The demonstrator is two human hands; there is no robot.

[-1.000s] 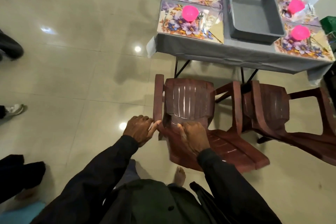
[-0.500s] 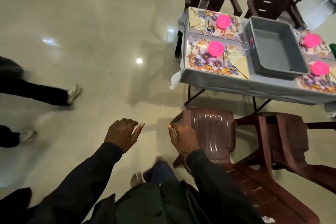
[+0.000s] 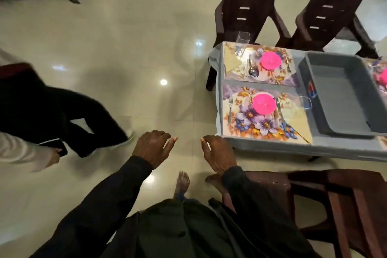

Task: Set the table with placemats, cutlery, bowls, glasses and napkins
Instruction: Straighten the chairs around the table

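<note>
The table (image 3: 272,148) with a grey cloth stands at the right. On it lie two floral placemats (image 3: 247,125), each with a pink bowl (image 3: 263,103), cutlery such as a fork (image 3: 230,109), a folded napkin (image 3: 231,63) and a clear glass (image 3: 243,42). A third pink bowl (image 3: 384,78) shows at the right edge. My left hand (image 3: 154,146) hangs over the floor with loosely curled fingers and holds nothing. My right hand (image 3: 217,155) hovers just off the table's near left corner, also holding nothing.
A grey plastic tub (image 3: 310,98) sits mid-table. Two dark brown chairs (image 3: 247,2) stand at the far side, two more (image 3: 339,205) at the near side by my right arm. Another person (image 3: 52,115) walks past on the left. My bare feet (image 3: 183,182) are on the tiled floor.
Both hands let go of the near chair and now hang free. I have stepped left and closer to the table's corner. The person at the left walked further in.
</note>
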